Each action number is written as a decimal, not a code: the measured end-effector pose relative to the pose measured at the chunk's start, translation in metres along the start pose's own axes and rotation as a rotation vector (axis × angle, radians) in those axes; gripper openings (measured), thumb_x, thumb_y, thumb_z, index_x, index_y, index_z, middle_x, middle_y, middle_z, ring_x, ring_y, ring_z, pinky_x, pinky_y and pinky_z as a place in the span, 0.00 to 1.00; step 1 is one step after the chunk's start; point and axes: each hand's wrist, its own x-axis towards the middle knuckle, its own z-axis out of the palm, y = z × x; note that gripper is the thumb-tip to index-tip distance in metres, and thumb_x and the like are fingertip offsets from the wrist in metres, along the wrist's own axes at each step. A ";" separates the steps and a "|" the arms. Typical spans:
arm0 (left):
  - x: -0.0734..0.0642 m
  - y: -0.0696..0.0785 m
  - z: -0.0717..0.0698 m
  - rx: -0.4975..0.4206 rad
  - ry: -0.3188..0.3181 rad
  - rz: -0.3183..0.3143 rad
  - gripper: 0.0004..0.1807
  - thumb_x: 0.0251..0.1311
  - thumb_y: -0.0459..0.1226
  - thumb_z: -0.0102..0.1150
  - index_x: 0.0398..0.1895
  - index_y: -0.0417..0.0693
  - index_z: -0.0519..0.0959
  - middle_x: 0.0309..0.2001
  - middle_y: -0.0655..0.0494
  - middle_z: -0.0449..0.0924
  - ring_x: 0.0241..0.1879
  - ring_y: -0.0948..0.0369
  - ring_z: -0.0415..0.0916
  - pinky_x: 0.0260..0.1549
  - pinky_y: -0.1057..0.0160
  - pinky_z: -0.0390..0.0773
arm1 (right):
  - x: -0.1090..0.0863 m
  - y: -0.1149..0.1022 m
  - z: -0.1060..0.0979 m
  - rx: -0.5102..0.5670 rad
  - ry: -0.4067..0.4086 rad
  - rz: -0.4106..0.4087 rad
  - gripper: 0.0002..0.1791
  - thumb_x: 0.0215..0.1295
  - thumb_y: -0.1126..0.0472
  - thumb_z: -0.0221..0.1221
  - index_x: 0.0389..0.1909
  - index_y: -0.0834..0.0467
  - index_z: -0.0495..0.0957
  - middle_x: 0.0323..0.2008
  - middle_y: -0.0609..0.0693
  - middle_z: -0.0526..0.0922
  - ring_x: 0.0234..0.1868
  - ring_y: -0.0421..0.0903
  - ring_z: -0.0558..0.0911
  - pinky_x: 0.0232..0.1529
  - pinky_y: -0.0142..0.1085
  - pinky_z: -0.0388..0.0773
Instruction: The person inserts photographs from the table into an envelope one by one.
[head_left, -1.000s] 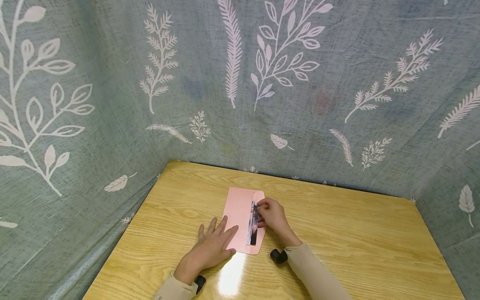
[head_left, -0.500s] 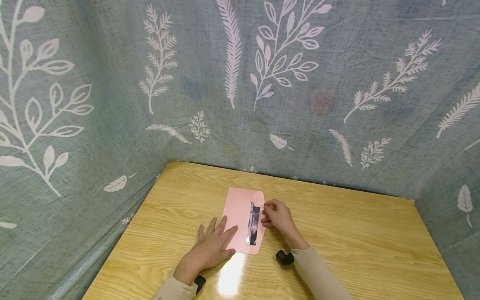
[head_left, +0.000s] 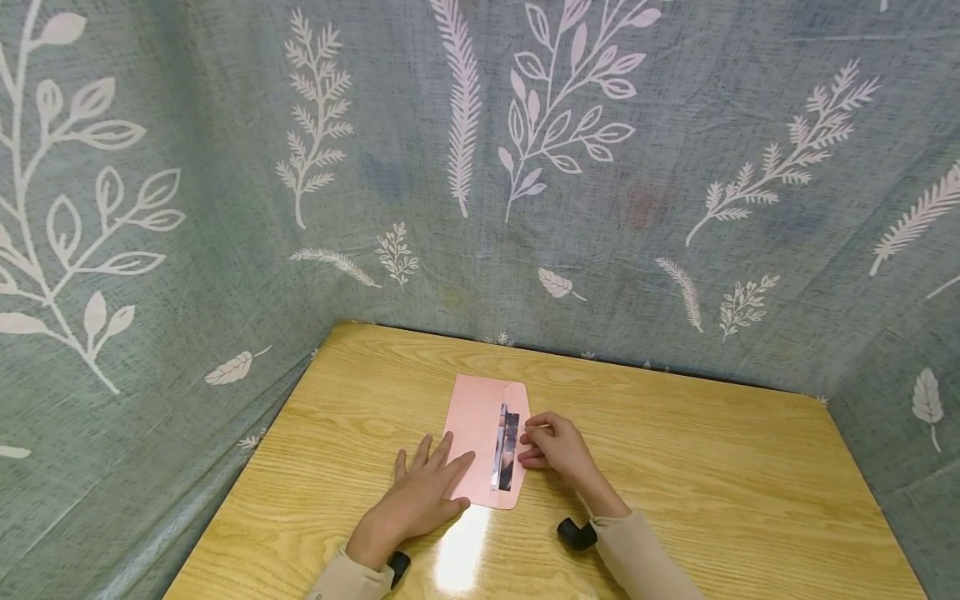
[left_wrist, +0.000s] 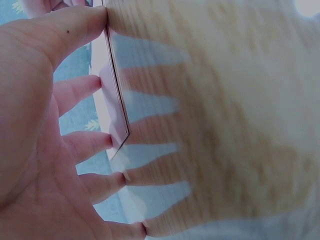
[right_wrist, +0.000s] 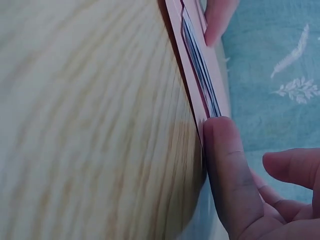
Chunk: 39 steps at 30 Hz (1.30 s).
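Note:
A pink envelope (head_left: pixel 474 417) lies on the wooden table, its flap unfolded to the right. Glossy picture cards (head_left: pixel 509 450), resembling photos, show as narrow dark and pale strips at its mouth; the rest is hidden inside. With fingers spread, my left hand (head_left: pixel 426 492) rests across the envelope's left side and lower corner. In the left wrist view its thumb (left_wrist: pixel 85 26) touches the envelope's edge. My right hand (head_left: pixel 558 446) is bent at the flap's right edge. The right wrist view has one fingertip (right_wrist: pixel 222 127) on the flap below the cards, another finger apart from it.
The wooden table (head_left: pixel 712 475) extends to both sides. Behind it and at its left and right hangs a grey-green curtain (head_left: pixel 480 250) with white leaf prints. A bright glare spot (head_left: pixel 461 550) shines below the envelope. A small black device (head_left: pixel 576 534) sits at my right wrist.
My right hand has come off the picture cards, moved right, then down along the flap's edge. The dark card is more fully exposed to view. My left hand stays put.

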 end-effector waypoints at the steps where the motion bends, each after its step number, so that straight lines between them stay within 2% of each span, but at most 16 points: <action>1: 0.000 0.000 0.000 -0.001 0.000 0.000 0.37 0.66 0.52 0.61 0.77 0.60 0.63 0.78 0.41 0.48 0.74 0.34 0.41 0.61 0.22 0.41 | -0.001 0.001 0.000 0.004 -0.007 -0.001 0.14 0.75 0.69 0.50 0.54 0.74 0.72 0.39 0.65 0.82 0.32 0.57 0.87 0.35 0.46 0.85; 22: 0.003 -0.003 0.004 0.021 -0.001 -0.005 0.37 0.66 0.55 0.59 0.77 0.61 0.62 0.78 0.42 0.47 0.75 0.34 0.40 0.61 0.22 0.41 | -0.005 0.002 0.006 0.027 -0.051 -0.041 0.15 0.76 0.68 0.51 0.56 0.76 0.70 0.41 0.67 0.82 0.34 0.58 0.87 0.36 0.47 0.85; 32: 0.003 -0.003 0.003 0.009 -0.010 -0.012 0.37 0.66 0.55 0.59 0.77 0.61 0.62 0.78 0.42 0.46 0.75 0.35 0.39 0.61 0.23 0.40 | -0.006 0.002 0.011 0.038 -0.042 -0.051 0.16 0.76 0.67 0.51 0.55 0.77 0.69 0.42 0.71 0.81 0.35 0.63 0.87 0.37 0.50 0.85; 39: 0.003 -0.003 0.004 0.014 -0.006 -0.006 0.37 0.66 0.55 0.59 0.77 0.61 0.62 0.78 0.42 0.47 0.75 0.34 0.39 0.61 0.22 0.41 | -0.007 0.000 0.014 0.043 -0.034 -0.044 0.15 0.76 0.67 0.52 0.54 0.76 0.70 0.42 0.70 0.81 0.35 0.61 0.87 0.37 0.49 0.85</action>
